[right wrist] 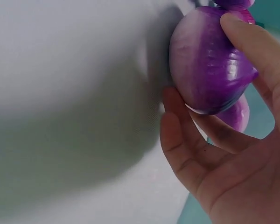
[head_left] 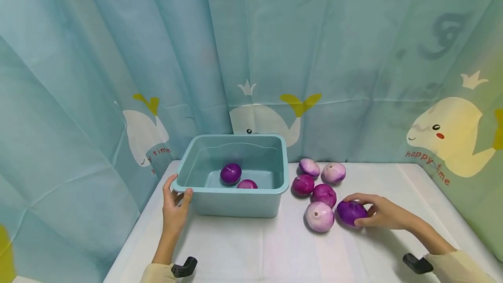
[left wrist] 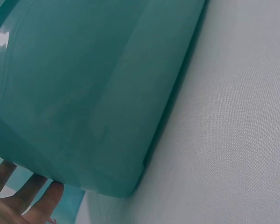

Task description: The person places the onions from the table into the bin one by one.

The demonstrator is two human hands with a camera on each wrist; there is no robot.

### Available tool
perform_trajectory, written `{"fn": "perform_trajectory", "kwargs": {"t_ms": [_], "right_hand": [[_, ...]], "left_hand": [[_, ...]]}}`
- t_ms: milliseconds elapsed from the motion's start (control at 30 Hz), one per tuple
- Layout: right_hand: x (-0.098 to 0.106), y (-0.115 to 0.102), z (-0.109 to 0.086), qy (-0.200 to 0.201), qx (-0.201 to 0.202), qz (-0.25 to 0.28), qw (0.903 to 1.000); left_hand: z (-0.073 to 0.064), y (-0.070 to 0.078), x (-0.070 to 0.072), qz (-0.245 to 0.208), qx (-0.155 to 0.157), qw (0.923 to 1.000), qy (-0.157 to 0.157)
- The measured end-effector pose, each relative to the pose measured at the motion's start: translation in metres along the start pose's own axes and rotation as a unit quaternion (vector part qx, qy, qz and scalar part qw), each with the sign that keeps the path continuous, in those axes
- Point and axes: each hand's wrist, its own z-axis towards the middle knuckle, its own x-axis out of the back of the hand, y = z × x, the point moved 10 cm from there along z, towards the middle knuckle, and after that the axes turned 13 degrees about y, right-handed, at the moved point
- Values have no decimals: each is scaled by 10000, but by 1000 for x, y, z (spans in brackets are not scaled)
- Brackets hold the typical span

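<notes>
Right grip (head_left: 378,213), lower right of frame, grasping onion (head_left: 349,214); bin (head_left: 235,204) lies leftward, mid-frame, left grip (head_left: 175,208) holding its near-left corner.

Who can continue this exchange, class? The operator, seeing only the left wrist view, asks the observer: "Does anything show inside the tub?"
Observer: Yes, the head view shows two onions inside the tub.
Operator: What's in the right grip?
Observer: A purple onion, held between thumb and fingers.
Operator: Are any others outside the tub?
Observer: Yes, five more onions sit on the white tabletop, to the tub's right.
</notes>
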Motion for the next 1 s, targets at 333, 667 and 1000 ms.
{"fn": "perform_trajectory", "kwargs": {"t_ms": [333, 667, 1000], "right_hand": [[36, -39, 39, 80, 527, -902, 9945], [93, -73, 88, 1005, 101, -1520, 9832], [118, -106, 122, 1640, 285, -1777, 9699]], "left_hand": [[2, -5, -2, 121, 87, 9999, 62], [4, -1, -3, 10, 43, 10000, 63], [-2, 3, -3, -133, 247, 9995, 170]]}}
